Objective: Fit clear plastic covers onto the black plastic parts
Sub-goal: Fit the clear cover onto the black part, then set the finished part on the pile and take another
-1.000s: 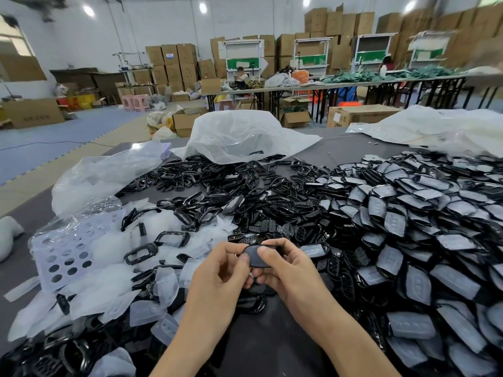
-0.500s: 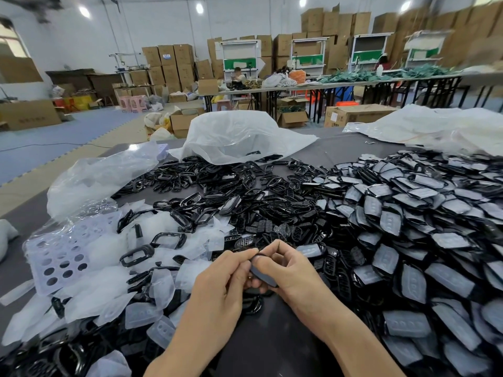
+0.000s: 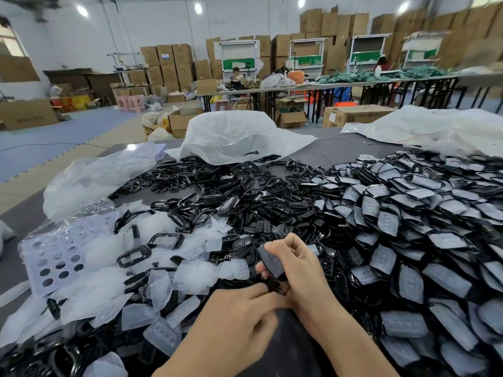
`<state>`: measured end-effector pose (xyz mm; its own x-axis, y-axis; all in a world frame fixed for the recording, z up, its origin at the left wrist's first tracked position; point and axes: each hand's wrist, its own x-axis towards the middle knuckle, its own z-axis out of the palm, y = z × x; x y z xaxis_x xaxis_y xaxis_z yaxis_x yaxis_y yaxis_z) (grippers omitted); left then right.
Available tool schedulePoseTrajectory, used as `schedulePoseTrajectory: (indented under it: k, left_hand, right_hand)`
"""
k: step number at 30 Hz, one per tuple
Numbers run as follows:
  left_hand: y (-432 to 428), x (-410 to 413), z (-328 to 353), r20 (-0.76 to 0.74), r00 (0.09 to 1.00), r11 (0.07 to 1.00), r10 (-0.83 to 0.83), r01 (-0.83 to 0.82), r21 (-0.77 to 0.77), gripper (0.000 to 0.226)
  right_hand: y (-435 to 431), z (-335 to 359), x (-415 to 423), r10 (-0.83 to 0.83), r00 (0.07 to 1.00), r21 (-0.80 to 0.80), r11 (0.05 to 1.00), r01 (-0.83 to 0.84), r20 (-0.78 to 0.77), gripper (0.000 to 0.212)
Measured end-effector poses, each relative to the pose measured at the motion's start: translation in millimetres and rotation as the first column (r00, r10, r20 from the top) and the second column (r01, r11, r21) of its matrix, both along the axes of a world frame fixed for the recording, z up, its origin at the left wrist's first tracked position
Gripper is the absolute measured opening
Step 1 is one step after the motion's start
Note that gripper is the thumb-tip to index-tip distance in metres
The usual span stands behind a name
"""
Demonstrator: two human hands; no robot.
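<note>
Fingers of my right grip [image 3: 296,268] are curled round one black part [image 3: 273,287], held tilted just above the bench [image 3: 288,352], with a cloudy cover [image 3: 269,261] lying over its upper face. My left grip [image 3: 234,322] comes in from below, its fingertips touching the part's lower end; whether they pinch it or only press I cannot tell.

My worry is the seating. The cover looks thin and soft, so if I push on one end only, the far edge may stay proud and spring off later. Too hard a squeeze from the right could crease it or twist the frame under it.

A slip would cost more than it seems. Right beneath lie bare parts [image 3: 245,191], and a dropped one would be lost among them. Loose covers [image 3: 190,276] sit just beside my left wrist, and a careless sweep could push them off the bench edge.

Finished pieces [image 3: 394,227] are heaped to the right and touch the bare ones in the middle, so a half-fitted piece tossed there might pass as done
</note>
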<state>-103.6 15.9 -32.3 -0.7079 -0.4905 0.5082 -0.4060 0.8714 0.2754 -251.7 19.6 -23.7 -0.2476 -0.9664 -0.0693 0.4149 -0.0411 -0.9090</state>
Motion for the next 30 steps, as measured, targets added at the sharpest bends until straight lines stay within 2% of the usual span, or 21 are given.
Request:
schedulePoseTrajectory:
  k: [2,6,9,12,15,17,22,24,26,28,30]
  left_hand:
    - [1,-2,0,-0.11,0.994,0.997,0.017,-0.009,0.074,0.031]
    - [-6,3,2,-0.391,0.884,0.946,0.257,-0.147,0.289,0.02]
    - [-14,4,2,-0.456,0.793,0.843,0.404,-0.129,0.522,0.017]
    - [-14,-1,4,-0.455,0.787,0.765,0.416,-0.032,0.643,0.01]
    - [-16,-1,6,-0.48,0.741,0.69,0.469,0.032,0.723,0.007]
    - [-22,2,5,-0.481,0.709,0.678,0.515,0.007,0.735,0.008]
    - [-29,7,1,-0.489,0.688,0.694,0.537,-0.03,0.719,0.008]
    - [-26,4,0,-0.506,0.688,0.688,0.519,0.015,0.725,0.01]
    - [-23,1,-1,-0.511,0.718,0.705,0.472,0.04,0.708,0.015]
    - [-19,-1,-4,-0.495,0.765,0.747,0.412,0.028,0.664,0.021]
    - [-15,-1,-5,-0.458,0.819,0.793,0.345,0.006,0.609,0.016]
  right_hand:
    - [-1,1,0,0.011,0.999,-0.022,1.0,-0.01,0.051,0.027]
    - [-4,-1,-1,0.0,0.998,-0.052,0.999,0.003,0.055,0.03]
    - [-3,0,2,0.049,0.997,-0.062,0.997,-0.045,0.054,0.028]
    - [-2,-2,6,0.126,0.991,-0.082,0.989,-0.122,0.049,0.027]
    - [-1,-7,10,0.159,0.984,-0.103,0.981,-0.167,-0.077,0.014]
    - [0,-9,11,0.146,0.968,-0.11,0.979,-0.171,-0.203,0.007]
    - [6,-9,11,0.169,0.876,-0.1,0.966,-0.238,-0.451,0.022]
    - [9,-4,6,0.112,0.853,-0.101,0.977,-0.188,-0.51,0.023]
    - [6,13,-14,-0.029,0.851,-0.153,0.986,-0.061,-0.525,0.025]
    - [0,41,-50,-0.266,0.862,-0.256,0.952,0.166,-0.43,0.026]
    - [-9,70,-92,-0.514,0.798,-0.3,0.851,0.43,-0.314,0.038]
